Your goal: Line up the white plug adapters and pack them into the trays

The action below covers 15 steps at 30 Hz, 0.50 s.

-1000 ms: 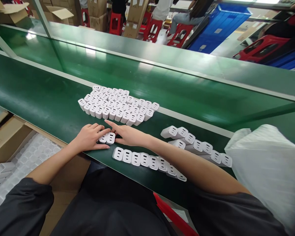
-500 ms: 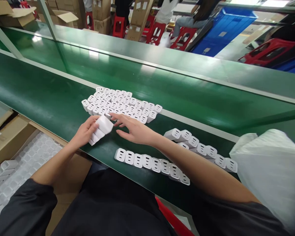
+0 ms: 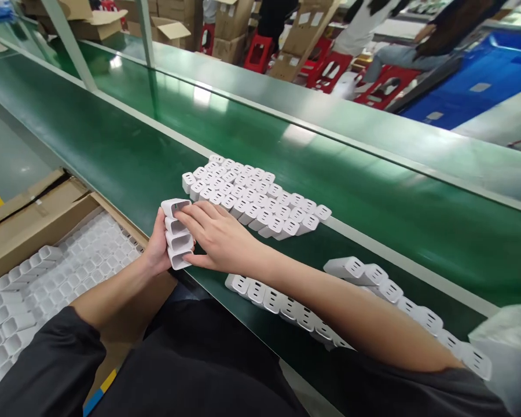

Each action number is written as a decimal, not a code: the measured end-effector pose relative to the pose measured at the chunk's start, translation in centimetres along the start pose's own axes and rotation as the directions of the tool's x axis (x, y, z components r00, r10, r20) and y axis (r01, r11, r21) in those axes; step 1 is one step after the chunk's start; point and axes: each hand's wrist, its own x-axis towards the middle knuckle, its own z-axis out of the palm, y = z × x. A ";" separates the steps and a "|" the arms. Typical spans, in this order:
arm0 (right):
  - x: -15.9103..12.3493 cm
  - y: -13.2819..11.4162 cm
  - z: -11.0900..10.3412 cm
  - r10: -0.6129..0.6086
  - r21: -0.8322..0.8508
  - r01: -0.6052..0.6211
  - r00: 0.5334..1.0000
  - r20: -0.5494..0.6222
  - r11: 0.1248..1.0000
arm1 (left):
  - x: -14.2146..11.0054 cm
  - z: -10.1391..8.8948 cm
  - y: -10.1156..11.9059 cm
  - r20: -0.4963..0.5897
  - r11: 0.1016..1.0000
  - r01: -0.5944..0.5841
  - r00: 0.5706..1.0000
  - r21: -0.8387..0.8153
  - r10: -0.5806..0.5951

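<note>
A short row of several white plastic charger housings [image 3: 173, 236] is pressed together in my left hand [image 3: 157, 246], their hollow open ends facing me. The fingers wrap around the outer side of the row. My right hand [image 3: 221, 236] reaches across to the same housings, its fingertips at the uppermost opening and its thumb by the lowest one. Just beyond my hands stands a block of white housings with slotted ends [image 3: 252, 197], on the green conveyor belt [image 3: 125, 145]. Beneath my right forearm runs a row of slotted housings [image 3: 289, 307], partly covered.
An open cardboard box [image 3: 80, 211] full of white housings is at the lower left. Another row of housings [image 3: 391, 288] lies right of my forearm, near a white plastic bag [image 3: 510, 347]. A metal post [image 3: 72, 46] rises at the back left; people sit beyond the belts.
The housings in my left hand have turned so their open ends face me. My right hand has closed in on them from the right. The camera view has swung left.
</note>
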 end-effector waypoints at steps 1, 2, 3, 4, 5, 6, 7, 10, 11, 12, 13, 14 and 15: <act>0.8 -0.4 0.1 -0.014 -0.023 0.014 1.000 0.025 1.000 | -0.4 -0.4 0.2 -0.017 0.999 -0.024 1.000 -0.044 0.023; 1.7 -0.8 0.2 -0.033 -0.041 0.035 0.998 0.045 0.999 | -0.8 -0.8 0.4 -0.034 0.995 -0.044 0.999 -0.086 0.042; 2.6 -1.2 0.4 -0.060 -0.054 0.064 0.996 0.063 0.997 | -1.3 -1.2 0.6 -0.052 0.990 -0.067 0.997 -0.127 0.061; 3.5 -1.6 0.7 -0.094 -0.059 0.099 0.993 0.077 0.993 | -1.8 -1.7 0.7 -0.074 0.982 -0.091 0.994 -0.166 0.079; 4.3 -2.1 1.0 -0.134 -0.059 0.139 0.987 0.088 0.989 | -2.4 -2.2 0.7 -0.101 0.973 -0.113 0.990 -0.201 0.094; 5.2 -2.5 1.5 -0.176 -0.054 0.182 0.979 0.099 0.982 | -2.9 -2.8 0.6 -0.132 0.964 -0.130 0.986 -0.231 0.101; 6.0 -2.9 2.0 -0.220 -0.044 0.225 0.969 0.109 0.973 | -3.5 -3.5 0.4 -0.166 0.956 -0.143 0.981 -0.255 0.102; 8.5 -3.9 4.1 -0.362 0.021 0.362 0.922 0.141 0.932 | -5.3 -6.5 -0.3 -0.254 0.960 -0.172 0.960 -0.222 0.114; 9.5 -4.1 4.8 -0.414 0.046 0.412 0.898 0.151 0.910 | -6.3 -7.9 -0.5 -0.280 0.967 -0.202 0.948 -0.152 0.154; 10.6 -4.2 5.6 -0.469 0.071 0.464 0.868 0.161 0.883 | -7.5 -9.5 -0.7 -0.306 0.968 -0.247 0.925 -0.037 0.224; 11.8 -4.4 6.5 -0.530 0.096 0.521 0.830 0.173 0.848 | -9.0 -11.1 -1.0 -0.329 0.948 -0.291 0.889 0.128 0.318; 13.2 -4.7 7.4 -0.594 0.123 0.581 0.782 0.188 0.804 | -10.8 -12.8 -1.3 -0.342 0.890 -0.313 0.839 0.333 0.423; 14.7 -5.2 8.3 -0.658 0.151 0.641 0.724 0.206 0.752 | -12.8 -14.5 -1.8 -0.336 0.781 -0.289 0.781 0.553 0.527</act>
